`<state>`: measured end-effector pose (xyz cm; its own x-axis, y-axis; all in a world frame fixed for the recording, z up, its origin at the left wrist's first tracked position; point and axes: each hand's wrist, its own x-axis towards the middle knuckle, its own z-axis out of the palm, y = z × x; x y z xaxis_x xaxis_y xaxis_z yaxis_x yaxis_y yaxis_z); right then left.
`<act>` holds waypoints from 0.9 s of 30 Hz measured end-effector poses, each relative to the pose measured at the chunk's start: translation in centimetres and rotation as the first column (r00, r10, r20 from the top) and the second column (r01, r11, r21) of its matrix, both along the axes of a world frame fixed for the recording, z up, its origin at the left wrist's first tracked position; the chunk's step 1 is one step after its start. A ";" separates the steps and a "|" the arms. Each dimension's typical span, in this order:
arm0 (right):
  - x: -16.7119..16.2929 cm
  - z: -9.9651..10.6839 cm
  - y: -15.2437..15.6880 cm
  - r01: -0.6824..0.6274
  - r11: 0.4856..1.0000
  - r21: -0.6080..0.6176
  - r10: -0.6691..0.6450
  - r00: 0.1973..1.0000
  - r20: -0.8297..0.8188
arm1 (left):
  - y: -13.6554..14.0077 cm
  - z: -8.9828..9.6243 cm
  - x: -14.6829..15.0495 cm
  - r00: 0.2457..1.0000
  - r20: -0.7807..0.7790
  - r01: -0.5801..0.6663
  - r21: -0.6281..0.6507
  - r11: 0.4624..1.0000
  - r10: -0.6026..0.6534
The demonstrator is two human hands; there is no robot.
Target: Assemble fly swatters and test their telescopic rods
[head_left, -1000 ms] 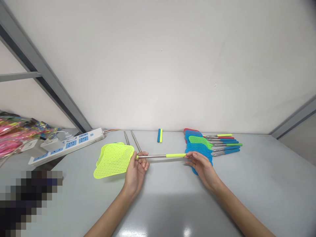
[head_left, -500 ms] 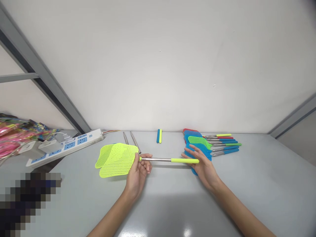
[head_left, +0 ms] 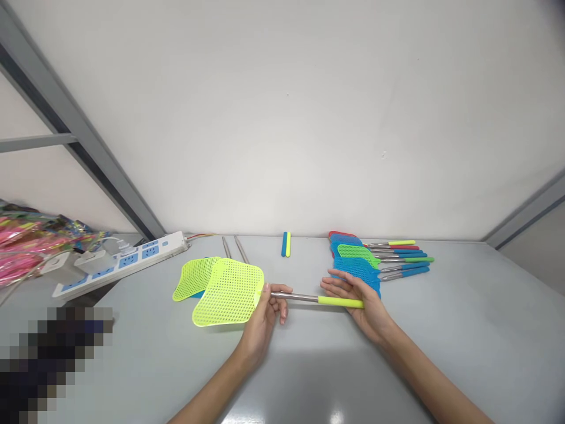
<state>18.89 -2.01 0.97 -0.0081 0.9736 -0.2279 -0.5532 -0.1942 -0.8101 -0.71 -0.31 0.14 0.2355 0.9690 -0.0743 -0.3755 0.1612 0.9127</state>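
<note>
A yellow-green fly swatter (head_left: 229, 292) with a metal rod and a yellow grip (head_left: 339, 302) is held level above the table. My left hand (head_left: 265, 315) pinches it where the perforated head meets the rod. Beside the grip's end my right hand (head_left: 359, 300) is open, palm turned up, the grip lying against it. Behind the held head lie another yellow-green swatter head (head_left: 194, 277) and part of a blue one. Two metal rods (head_left: 241, 249) rest near these heads.
Finished-looking swatters in blue, green and red (head_left: 357, 268) are stacked at the right. A blue grip (head_left: 283, 244) and a yellow grip (head_left: 288, 244) lie by the wall. A power strip (head_left: 132, 263) and plastic-wrapped items (head_left: 26, 241) are on the left.
My left hand has moved the fly swatter right and slightly towards me, uncovering more of the heads behind. My right hand has turned palm up against the grip.
</note>
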 end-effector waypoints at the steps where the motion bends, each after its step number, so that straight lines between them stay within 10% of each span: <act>1: 0.0 0.0 0.0 -0.005 1.000 -0.001 0.005 1.000 0.005 | 0.0 0.0 0.0 1.000 -0.007 0.004 0.003 1.000 -0.004; 20: -2.5 -1.1 -1.7 -0.502 0.860 -0.087 0.510 0.848 0.147 | 1.4 0.8 -1.5 0.999 0.001 -0.052 0.013 0.999 0.052; 27: -2.0 -1.3 -1.5 -0.503 0.857 -0.107 0.514 0.830 0.215 | 1.4 0.4 -1.4 1.000 -0.003 -0.020 0.004 1.000 0.020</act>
<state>16.85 -3.48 -0.33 -0.4422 0.8349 -0.3276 -0.1669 -0.4355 -0.8846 -2.16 1.12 0.51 0.2157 0.9739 -0.0707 -0.3762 0.1497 0.9144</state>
